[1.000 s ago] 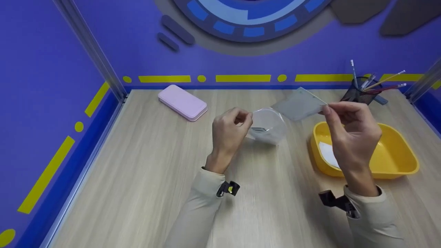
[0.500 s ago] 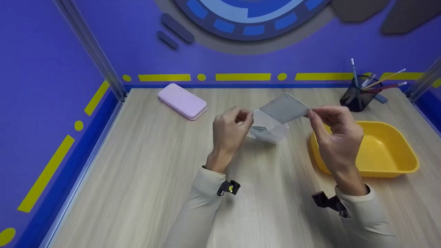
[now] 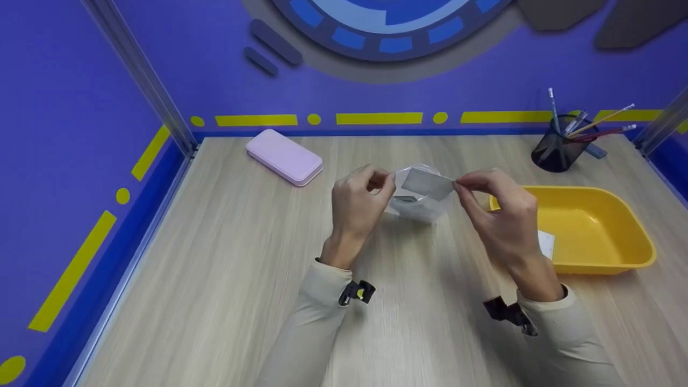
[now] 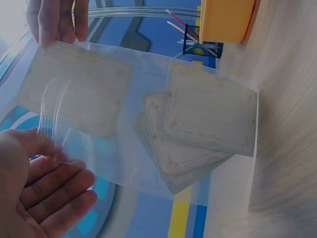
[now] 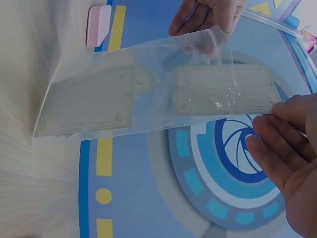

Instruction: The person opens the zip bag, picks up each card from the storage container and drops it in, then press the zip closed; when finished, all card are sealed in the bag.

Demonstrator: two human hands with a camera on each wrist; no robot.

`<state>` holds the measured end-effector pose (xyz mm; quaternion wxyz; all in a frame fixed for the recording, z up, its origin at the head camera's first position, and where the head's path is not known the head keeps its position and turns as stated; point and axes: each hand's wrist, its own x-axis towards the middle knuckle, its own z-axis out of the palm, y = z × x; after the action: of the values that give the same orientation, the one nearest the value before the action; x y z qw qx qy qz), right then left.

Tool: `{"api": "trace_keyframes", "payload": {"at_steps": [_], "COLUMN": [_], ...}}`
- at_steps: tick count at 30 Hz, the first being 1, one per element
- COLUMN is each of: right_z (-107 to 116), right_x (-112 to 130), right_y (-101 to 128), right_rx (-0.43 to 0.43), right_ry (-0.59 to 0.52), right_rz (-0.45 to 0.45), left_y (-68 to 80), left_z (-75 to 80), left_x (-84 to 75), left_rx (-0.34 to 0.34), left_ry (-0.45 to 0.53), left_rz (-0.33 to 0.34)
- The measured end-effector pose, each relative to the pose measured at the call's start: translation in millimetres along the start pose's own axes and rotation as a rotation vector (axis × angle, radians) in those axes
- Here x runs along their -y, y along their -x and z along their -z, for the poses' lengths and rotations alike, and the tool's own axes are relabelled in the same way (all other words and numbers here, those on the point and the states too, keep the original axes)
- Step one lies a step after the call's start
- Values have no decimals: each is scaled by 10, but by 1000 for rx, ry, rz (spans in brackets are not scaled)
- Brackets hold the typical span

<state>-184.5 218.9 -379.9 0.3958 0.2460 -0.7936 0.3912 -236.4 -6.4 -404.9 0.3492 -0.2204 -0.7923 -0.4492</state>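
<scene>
My left hand [image 3: 357,201] pinches the mouth of a clear plastic bag [image 3: 418,207] held above the desk [image 3: 215,258]. My right hand [image 3: 497,212] pinches a grey card [image 3: 427,183], its far end inside the bag's opening. More cards [image 4: 198,134] lie inside, near a yellow tray [image 3: 602,231].

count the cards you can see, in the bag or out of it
5, maybe more hidden. Three overlapping cards lie deep in the clear bag; one card, pinched by the right hand, enters its mouth; one white card lies in the yellow tray.
</scene>
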Motion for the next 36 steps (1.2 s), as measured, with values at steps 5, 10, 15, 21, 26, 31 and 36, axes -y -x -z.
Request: {"api": "trace_keyframes", "payload": {"at_steps": [5, 10, 15, 21, 26, 31, 36], "right_z": [-34, -52, -43, -28, -15, -12, -29], "right_x": [-49, -70, -65, -68, -75, -78, -73], "right_y": [-3, -8, -8, -3, -5, 0, 7], "right_rx": [40, 66, 80, 125, 162, 175, 155], "right_ry": [2, 13, 20, 39, 71, 78, 57], "right_rz": [26, 32, 20, 7, 4, 0, 11], "left_y": [-5, -13, -12, -6, -7, -13, -13], "left_z": [-3, -8, -7, -1, -4, -5, -9], "left_x": [1, -1, -5, -5, 1, 1, 3], "left_rx": [-8, -23, -22, -20, -20, -24, -24], "left_ry": [-2, -19, -19, -13, -12, -12, -16], "left_rz": [-13, -27, -26, -21, -25, -31, -30]}}
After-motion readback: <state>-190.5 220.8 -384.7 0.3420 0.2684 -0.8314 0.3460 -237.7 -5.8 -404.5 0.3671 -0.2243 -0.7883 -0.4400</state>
